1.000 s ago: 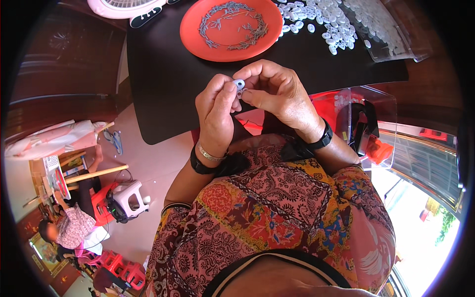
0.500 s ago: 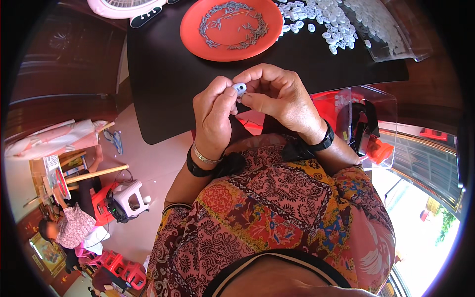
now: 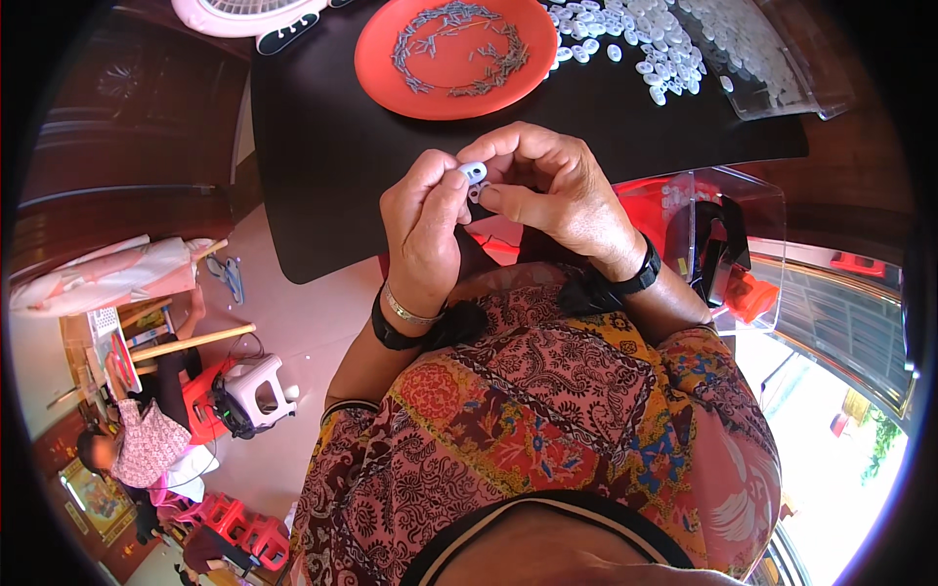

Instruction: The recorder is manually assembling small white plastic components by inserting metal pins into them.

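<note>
My left hand [image 3: 420, 220] is closed, pinching a small white oval plastic piece [image 3: 473, 173] with a dark hole between thumb and fingers. Close against it from the other side comes my right hand [image 3: 567, 195], its index finger arched over and its thumb bent in. Next to the right thumb tip a second small pale piece with a dark opening [image 3: 476, 193] shows in part. What the right fingertips grip is mostly hidden. Both hands are raised over the near edge of the black table [image 3: 322, 195].
Beyond my hands stands an orange-red plate [image 3: 376, 73] with many small grey pins [image 3: 508, 73]. Loose white oval pieces [image 3: 669, 63] lie at the far right beside a clear tray [image 3: 821, 107]. A clear box [image 3: 772, 210] is below the table's right edge. A person [image 3: 151, 439] sits at left.
My hands stay nearly in place around the white piece. The right thumb has shifted slightly, and the second pale piece below shows a little more.
</note>
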`<action>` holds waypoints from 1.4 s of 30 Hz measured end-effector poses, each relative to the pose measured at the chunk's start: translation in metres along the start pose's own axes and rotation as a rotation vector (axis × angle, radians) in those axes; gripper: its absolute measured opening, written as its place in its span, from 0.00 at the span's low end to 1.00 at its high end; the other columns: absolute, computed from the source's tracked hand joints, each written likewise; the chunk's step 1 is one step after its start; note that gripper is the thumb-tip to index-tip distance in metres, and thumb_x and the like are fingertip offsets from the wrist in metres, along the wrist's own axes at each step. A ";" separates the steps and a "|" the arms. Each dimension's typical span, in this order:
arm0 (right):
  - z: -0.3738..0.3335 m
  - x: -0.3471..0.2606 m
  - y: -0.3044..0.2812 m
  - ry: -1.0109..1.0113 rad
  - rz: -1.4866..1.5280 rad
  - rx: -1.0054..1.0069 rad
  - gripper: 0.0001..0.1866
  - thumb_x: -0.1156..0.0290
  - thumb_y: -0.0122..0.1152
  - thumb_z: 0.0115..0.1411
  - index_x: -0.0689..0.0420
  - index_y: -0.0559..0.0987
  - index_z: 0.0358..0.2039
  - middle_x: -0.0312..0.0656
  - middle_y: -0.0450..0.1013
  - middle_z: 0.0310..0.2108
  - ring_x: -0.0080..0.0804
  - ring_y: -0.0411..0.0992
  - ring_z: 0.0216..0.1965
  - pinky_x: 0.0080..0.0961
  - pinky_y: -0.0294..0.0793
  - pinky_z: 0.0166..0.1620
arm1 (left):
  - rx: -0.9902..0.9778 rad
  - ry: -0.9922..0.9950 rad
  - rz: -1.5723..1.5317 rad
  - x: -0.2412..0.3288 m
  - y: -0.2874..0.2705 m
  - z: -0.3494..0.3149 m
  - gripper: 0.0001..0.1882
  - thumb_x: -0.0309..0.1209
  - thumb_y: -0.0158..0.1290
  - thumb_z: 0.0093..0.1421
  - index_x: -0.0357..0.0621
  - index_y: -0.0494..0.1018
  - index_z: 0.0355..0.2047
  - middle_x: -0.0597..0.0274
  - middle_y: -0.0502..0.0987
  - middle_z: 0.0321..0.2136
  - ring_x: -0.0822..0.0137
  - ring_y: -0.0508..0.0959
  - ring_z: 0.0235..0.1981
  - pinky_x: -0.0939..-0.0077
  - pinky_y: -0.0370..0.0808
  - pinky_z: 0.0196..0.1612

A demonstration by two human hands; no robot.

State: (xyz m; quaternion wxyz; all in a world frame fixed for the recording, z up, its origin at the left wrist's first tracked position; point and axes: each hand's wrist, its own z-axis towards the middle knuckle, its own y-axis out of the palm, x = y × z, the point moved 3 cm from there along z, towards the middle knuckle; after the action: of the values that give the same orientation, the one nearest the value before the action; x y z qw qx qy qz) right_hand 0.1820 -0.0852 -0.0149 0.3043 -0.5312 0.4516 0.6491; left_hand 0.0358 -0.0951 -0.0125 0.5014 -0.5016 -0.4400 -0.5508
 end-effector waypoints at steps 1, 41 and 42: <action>0.000 0.000 0.000 0.001 0.001 0.000 0.16 0.86 0.57 0.54 0.61 0.75 0.44 0.33 0.73 0.32 0.17 0.72 0.35 0.15 0.73 0.41 | 0.001 0.000 -0.002 0.000 0.000 0.000 0.11 0.31 0.43 0.60 0.37 0.66 0.24 0.67 0.65 0.17 0.78 0.64 0.20 0.83 0.61 0.25; -0.007 -0.011 -0.003 -0.523 -0.423 0.131 0.15 0.75 0.68 0.48 0.56 0.78 0.38 0.38 0.75 0.29 0.28 0.74 0.28 0.23 0.73 0.31 | -0.033 0.039 0.040 0.014 0.009 -0.001 0.11 0.29 0.42 0.61 0.35 0.66 0.25 0.66 0.64 0.19 0.78 0.63 0.18 0.84 0.60 0.23; -0.008 -0.011 -0.003 -0.548 -0.438 0.131 0.15 0.74 0.68 0.48 0.56 0.78 0.38 0.38 0.75 0.29 0.28 0.74 0.28 0.23 0.73 0.31 | -0.033 0.047 0.032 0.013 0.009 -0.001 0.11 0.29 0.42 0.61 0.34 0.66 0.25 0.66 0.65 0.19 0.78 0.63 0.18 0.83 0.60 0.23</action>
State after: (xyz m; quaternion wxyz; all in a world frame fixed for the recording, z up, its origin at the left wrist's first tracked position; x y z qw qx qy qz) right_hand 0.1907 -0.0903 -0.0051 0.5795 -0.4010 0.2695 0.6563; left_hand 0.0442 -0.0988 0.0005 0.5119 -0.5036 -0.4111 -0.5615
